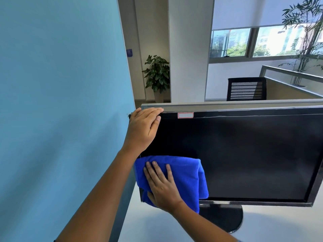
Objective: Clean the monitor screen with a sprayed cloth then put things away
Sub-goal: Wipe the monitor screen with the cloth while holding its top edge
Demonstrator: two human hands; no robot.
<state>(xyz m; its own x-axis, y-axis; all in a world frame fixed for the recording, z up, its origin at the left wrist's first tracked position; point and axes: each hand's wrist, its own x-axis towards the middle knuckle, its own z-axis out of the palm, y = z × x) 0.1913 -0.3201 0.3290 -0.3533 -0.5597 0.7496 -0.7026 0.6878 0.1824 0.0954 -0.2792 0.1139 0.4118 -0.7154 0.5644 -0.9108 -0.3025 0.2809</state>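
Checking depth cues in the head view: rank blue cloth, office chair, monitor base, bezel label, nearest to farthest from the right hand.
1. blue cloth, under the right hand
2. monitor base, lower right
3. bezel label, above, top edge
4. office chair, behind the partition

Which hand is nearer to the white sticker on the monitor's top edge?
Left. The left hand grips the monitor at its top corner, just left of the sticker; the right hand presses the blue cloth against the monitor lower down, well below the sticker.
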